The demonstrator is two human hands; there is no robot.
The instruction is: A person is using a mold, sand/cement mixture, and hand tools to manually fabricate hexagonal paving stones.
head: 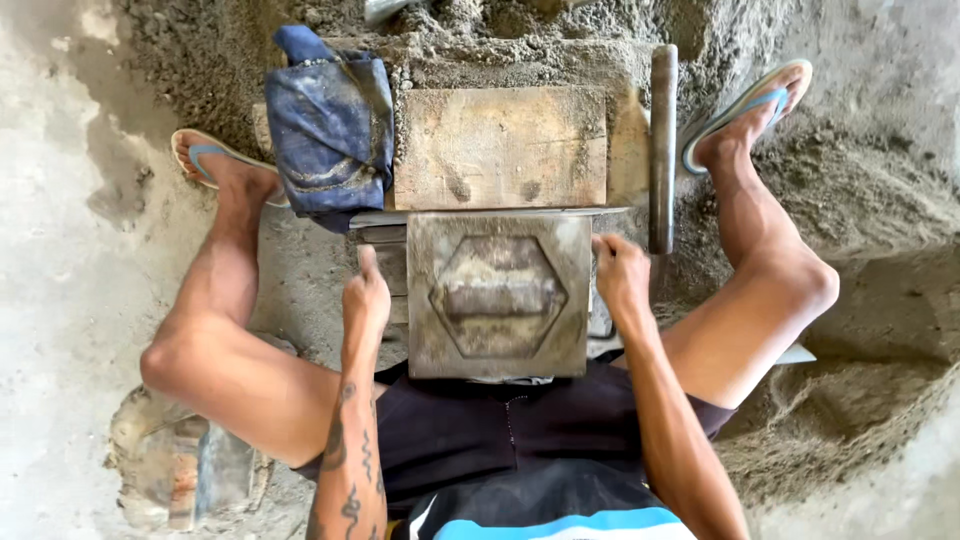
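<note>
A square grey metal mould (497, 295) with a hexagonal recess sits between my knees, grey mortar caked inside the recess. My left hand (366, 295) grips the mould's left edge, thumb pointing up. My right hand (620, 275) holds its upper right corner. Just beyond the mould lies a flat wooden block (500, 147), dusted with sand.
A crumpled blue cloth (331, 125) lies left of the wooden block, and a dark metal bar (661, 150) stands along its right. My feet in blue flip-flops (215, 165) (745, 105) rest on sandy ground. A sand heap (500, 30) spreads ahead; a worn cement-caked block (180, 465) sits at lower left.
</note>
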